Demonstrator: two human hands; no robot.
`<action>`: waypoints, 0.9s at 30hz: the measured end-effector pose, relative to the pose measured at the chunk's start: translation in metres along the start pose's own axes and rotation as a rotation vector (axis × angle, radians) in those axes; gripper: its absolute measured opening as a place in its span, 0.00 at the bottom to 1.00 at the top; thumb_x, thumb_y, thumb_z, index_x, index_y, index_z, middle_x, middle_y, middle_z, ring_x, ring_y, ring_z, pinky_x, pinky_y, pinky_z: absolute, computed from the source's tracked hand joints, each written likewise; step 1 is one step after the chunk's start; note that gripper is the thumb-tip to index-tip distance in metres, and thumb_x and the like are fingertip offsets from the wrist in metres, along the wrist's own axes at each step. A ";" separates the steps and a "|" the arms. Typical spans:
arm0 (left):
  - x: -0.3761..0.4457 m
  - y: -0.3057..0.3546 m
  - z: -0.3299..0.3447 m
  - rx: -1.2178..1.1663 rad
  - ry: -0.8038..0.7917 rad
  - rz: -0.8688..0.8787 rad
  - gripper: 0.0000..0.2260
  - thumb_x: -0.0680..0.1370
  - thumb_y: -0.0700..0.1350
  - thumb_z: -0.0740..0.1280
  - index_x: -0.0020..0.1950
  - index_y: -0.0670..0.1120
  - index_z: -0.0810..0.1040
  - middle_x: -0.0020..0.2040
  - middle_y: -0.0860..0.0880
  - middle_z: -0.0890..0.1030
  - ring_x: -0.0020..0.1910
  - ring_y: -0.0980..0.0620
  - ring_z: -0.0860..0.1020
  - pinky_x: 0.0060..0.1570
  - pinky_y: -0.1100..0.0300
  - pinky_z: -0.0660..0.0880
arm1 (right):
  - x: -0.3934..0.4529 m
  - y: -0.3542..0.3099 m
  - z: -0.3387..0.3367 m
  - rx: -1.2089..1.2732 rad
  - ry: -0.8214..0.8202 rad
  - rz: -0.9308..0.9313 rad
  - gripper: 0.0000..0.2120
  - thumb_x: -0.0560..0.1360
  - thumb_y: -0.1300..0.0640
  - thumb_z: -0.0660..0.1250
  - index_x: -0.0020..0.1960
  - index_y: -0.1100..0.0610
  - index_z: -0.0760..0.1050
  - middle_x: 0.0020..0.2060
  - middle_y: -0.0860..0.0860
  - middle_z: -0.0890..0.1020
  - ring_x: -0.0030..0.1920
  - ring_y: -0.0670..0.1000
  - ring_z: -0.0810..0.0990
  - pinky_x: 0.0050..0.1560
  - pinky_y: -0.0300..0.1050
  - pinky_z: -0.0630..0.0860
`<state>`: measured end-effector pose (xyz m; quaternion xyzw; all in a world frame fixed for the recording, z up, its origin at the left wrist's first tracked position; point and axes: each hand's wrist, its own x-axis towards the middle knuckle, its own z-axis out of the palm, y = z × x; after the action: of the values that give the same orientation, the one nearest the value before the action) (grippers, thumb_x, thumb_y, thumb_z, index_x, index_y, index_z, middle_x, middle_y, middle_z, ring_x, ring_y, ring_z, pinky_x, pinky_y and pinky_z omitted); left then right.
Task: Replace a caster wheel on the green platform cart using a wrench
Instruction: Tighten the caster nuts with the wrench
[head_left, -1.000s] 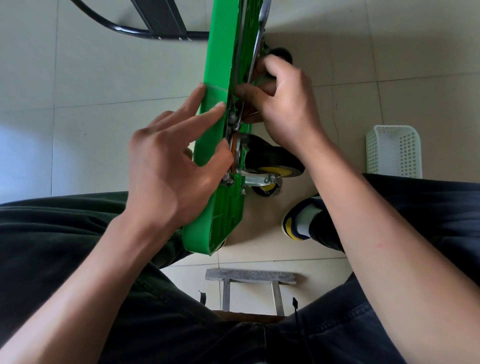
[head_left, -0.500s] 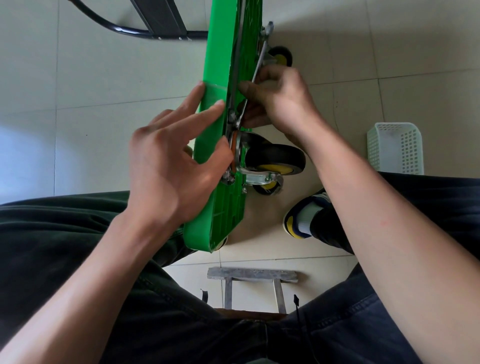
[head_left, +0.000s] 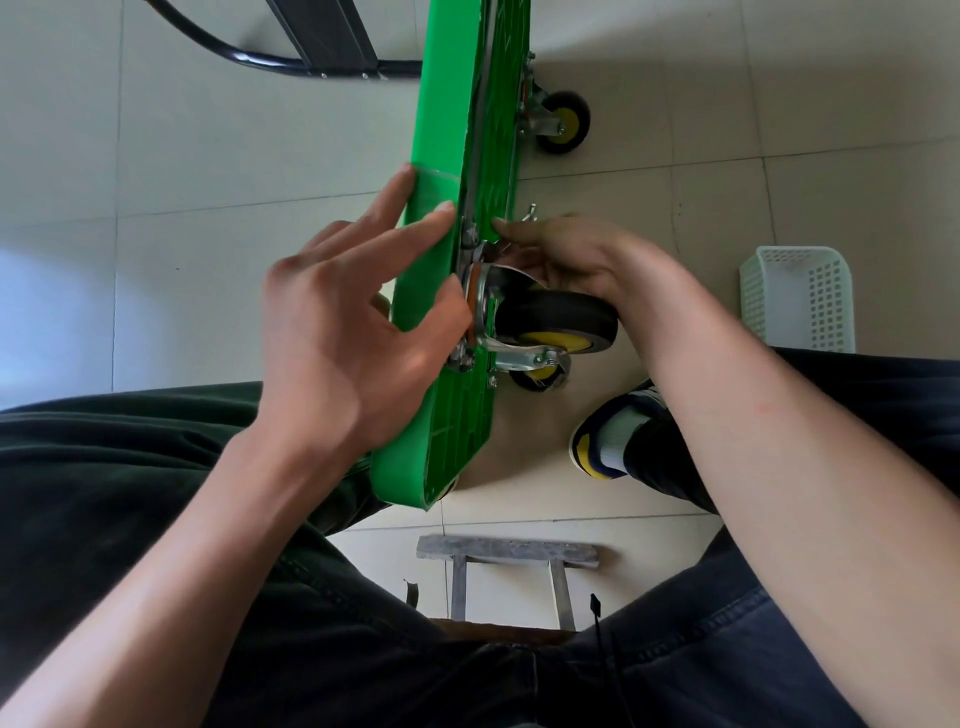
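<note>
From the head camera we look down on the green platform cart (head_left: 457, 156), which stands on its long edge on the tiled floor (head_left: 208, 156), its flat top face turned to our left and its ribbed underside turned to our right. We take the cart as our landmark.

Our left hand (head_left: 353, 332) rests against the cart's top face with the fingers spread and nearly straight, and the thumb reaches over the upper edge toward the caster's mounting plate. It grips nothing.

On the underside, about midway along the cart, sits the near caster wheel (head_left: 558, 322), black tyre with a yellow hub, in a bright metal bracket bolted to the deck. Our right hand (head_left: 582, 254) lies just beyond that wheel, against the underside, its fingers curled round a metal wrench (head_left: 527, 215), of which only a small end shows past the knuckles. The wrench's working end is hidden by the hand.

Farther along the same side, a second caster (head_left: 563, 124) hangs from the cart. A black tubular handle (head_left: 291, 57) lies on the floor to the left of the cart's far end. To the right of the cart, well apart, stands a white perforated basket (head_left: 795, 296). Nearer us, beside the cart's near corner, we see a shoe (head_left: 613, 431), and below that corner a small grey stool (head_left: 506, 553) between dark trouser legs.
</note>
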<state>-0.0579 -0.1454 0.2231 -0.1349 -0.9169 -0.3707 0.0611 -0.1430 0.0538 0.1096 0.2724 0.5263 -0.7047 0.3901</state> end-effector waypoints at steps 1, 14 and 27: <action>0.000 0.000 0.000 0.001 -0.003 -0.001 0.18 0.75 0.47 0.70 0.65 0.48 0.81 0.69 0.46 0.78 0.52 0.53 0.84 0.43 0.53 0.83 | 0.000 0.000 -0.001 0.008 -0.011 0.006 0.11 0.82 0.53 0.67 0.48 0.61 0.76 0.33 0.53 0.85 0.29 0.48 0.83 0.33 0.40 0.82; 0.001 -0.001 -0.002 0.000 -0.014 -0.008 0.18 0.75 0.47 0.70 0.64 0.48 0.83 0.69 0.46 0.78 0.53 0.54 0.84 0.46 0.56 0.82 | -0.034 -0.007 0.001 -0.048 0.296 -0.647 0.08 0.82 0.57 0.68 0.57 0.59 0.73 0.43 0.62 0.86 0.40 0.61 0.87 0.40 0.53 0.85; 0.001 0.000 -0.001 -0.009 -0.011 -0.005 0.18 0.74 0.47 0.70 0.64 0.48 0.83 0.69 0.45 0.78 0.51 0.52 0.84 0.43 0.53 0.83 | -0.043 -0.007 0.020 -0.383 0.314 -0.833 0.17 0.77 0.54 0.74 0.57 0.65 0.75 0.40 0.58 0.87 0.37 0.57 0.87 0.40 0.61 0.84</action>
<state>-0.0587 -0.1461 0.2240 -0.1349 -0.9159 -0.3740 0.0544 -0.1244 0.0474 0.1532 0.0647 0.7635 -0.6417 0.0338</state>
